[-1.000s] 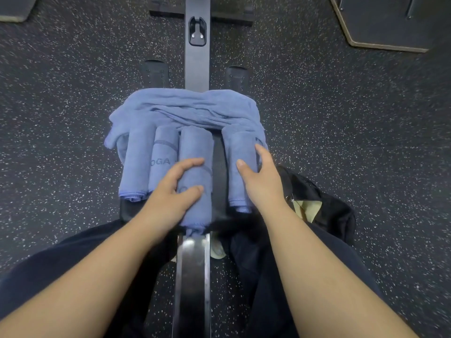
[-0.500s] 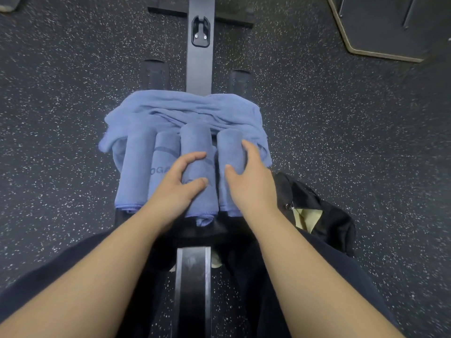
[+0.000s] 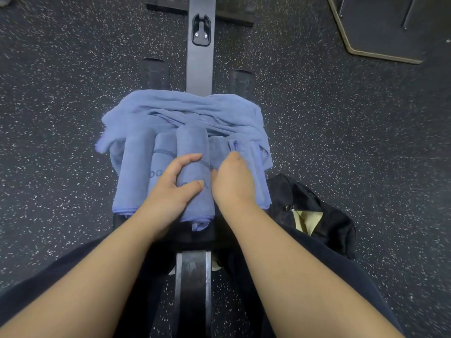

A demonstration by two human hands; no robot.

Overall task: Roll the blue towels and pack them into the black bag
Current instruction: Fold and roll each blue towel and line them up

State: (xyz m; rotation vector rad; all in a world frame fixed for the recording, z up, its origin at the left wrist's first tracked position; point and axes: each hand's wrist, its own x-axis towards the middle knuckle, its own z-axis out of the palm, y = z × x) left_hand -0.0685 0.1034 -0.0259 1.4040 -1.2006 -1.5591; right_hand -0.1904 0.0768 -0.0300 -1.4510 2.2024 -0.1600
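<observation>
Since half a second ago the right hand (image 3: 234, 181) has curled over the rightmost roll (image 3: 240, 152), whose far end now tilts up and shows its spiral edge; a second ago that roll lay flat, apart from the others, with the bench showing between. Left hand (image 3: 175, 189) has not shifted: thumb on the near side, fingers (image 3: 188, 159) curved over the top of the third roll (image 3: 192, 147), clamped around it. Right-hand fingers are bent down out of sight behind the knuckles, wrapped on the rightmost roll; thumb touches the gap beside the third roll.

Four rolled blue towels lie side by side on the black bench (image 3: 195, 234), long axes pointing away from the person. From the left: first roll (image 3: 134, 167), second roll (image 3: 162, 152) with a dark stripe and partial lettering, then the two that are held. Behind them a loose, unrolled blue towel (image 3: 185, 111) is heaped across the far end of the bench, touching the rolls' far ends.

Black bag (image 3: 324, 215) sits on the speckled floor (image 3: 61, 118) just right of the bench, mouth open, pale lining visible. No towel is seen inside it.
</observation>
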